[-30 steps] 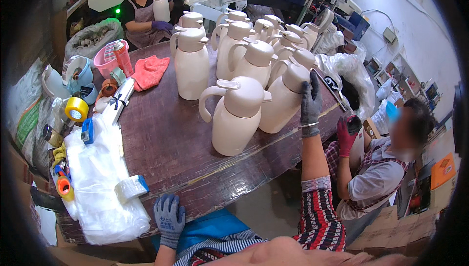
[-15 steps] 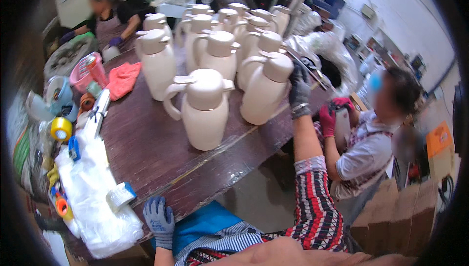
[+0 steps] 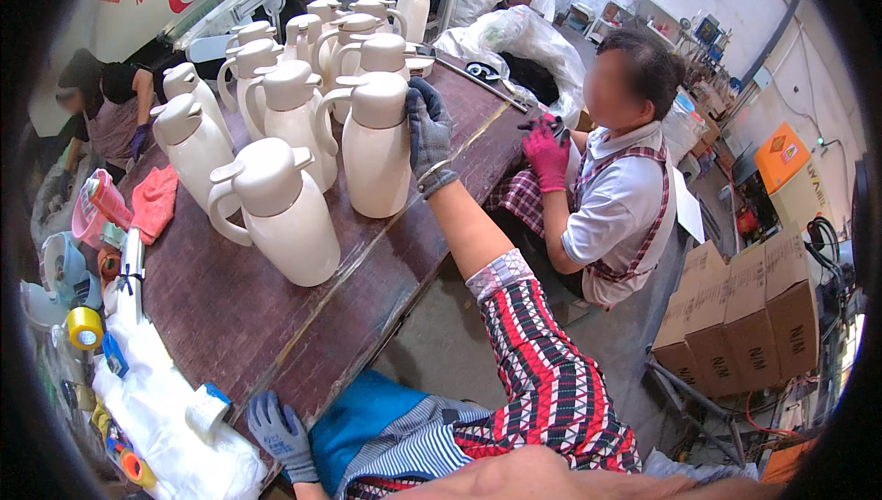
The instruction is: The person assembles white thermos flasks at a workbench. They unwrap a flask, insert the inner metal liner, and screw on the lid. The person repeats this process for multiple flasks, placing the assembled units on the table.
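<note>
In a grey glove, my right hand (image 3: 429,128) is against the right side of a cream vacuum jug (image 3: 378,164), its arm stretched forward. The jug stands upright; its handle points left, and part of my grip is hidden. Another cream vacuum jug (image 3: 278,210) stands nearer to me, on its own at the front of the group. My left hand (image 3: 280,436), in a light grey glove, rests with fingers apart on the near edge of the dark table (image 3: 220,307). Several more cream jugs (image 3: 292,114) crowd together behind.
Left on the table lie clear plastic bags (image 3: 165,417), yellow tape (image 3: 84,327), a coral cloth (image 3: 154,201) and a pink basket (image 3: 101,210). A co-worker (image 3: 616,187) in pink gloves sits at right, another person (image 3: 110,105) at far left. Cartons (image 3: 735,316) stand lower right.
My view has swung to the right, so the jugs appear further left and more of the seated co-worker shows. Both my hands keep their places at the jug and the table edge.
</note>
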A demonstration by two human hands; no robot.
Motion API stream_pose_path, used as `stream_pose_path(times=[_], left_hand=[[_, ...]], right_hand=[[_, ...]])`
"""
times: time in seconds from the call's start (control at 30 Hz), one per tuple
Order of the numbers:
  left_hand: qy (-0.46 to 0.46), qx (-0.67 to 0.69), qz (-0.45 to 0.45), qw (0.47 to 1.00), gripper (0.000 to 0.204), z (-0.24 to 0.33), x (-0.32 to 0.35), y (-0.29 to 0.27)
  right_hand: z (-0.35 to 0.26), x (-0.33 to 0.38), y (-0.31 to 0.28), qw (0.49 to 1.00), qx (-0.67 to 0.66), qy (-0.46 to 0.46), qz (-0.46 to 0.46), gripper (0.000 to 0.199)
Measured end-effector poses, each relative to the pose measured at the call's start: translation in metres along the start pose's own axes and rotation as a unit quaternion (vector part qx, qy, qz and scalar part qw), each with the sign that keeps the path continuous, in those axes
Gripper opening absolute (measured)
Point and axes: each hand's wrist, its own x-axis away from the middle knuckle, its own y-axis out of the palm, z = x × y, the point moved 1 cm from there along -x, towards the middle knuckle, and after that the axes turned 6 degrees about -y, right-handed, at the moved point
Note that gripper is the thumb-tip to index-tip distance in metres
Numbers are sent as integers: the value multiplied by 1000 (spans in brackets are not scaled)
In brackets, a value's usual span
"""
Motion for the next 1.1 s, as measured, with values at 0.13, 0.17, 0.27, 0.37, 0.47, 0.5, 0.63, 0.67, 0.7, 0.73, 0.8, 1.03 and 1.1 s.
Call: stream_pose_path(times=[0.13, 0.17, 0.27, 0.37, 0.47, 0.5, 0.63, 0.67, 0.7, 0.73, 0.8, 1.03, 1.1], left_hand=[[-2, -6, 0, 1000, 40, 5, -4, -1], [-1, 0, 2, 1000, 40, 6, -4, -2], [3, 9, 5, 1000, 40, 4, -4, 2], [-3, 0, 5, 1000, 39, 1, -3, 2], [-1, -7, 11, 1000, 39, 3, -2, 2], [2, -8, 15, 1000, 39, 3, -1, 2], [3, -1, 18, 1000, 39, -1, 0, 7], [4, -1, 23, 1000, 39, -2, 0, 7], [7, 2, 28, 1000, 39, -1, 0, 7], [10, 1, 27, 1000, 39, 0, -1, 7], [13, -3, 27, 1000, 39, 1, -2, 5], [1, -6, 18, 1000, 39, 5, -3, 2], [-9, 0, 10, 1000, 39, 7, -3, 2]], right_hand=[[13, 17, -20, 998, 48, -21, 21, 51], [13, 32, -23, 996, 59, -16, 57, 53], [-2, 89, -54, 976, 216, -8, 24, 53], [-1, 137, -70, 924, 370, -84, -45, 50], [-3, 170, -79, 893, 426, -104, -98, 47], [-2, 179, -81, 893, 427, -98, -108, 47], [5, 199, -81, 919, 355, -25, -170, 41], [6, 204, -78, 921, 349, -13, -175, 39], [9, 209, -79, 915, 357, -11, -186, 39], [12, 213, -80, 910, 365, -10, -197, 39], [16, 219, -79, 903, 370, 1, -220, 38], [13, 224, -76, 897, 373, 6, -239, 38], [11, 223, -75, 897, 373, 5, -236, 37]])
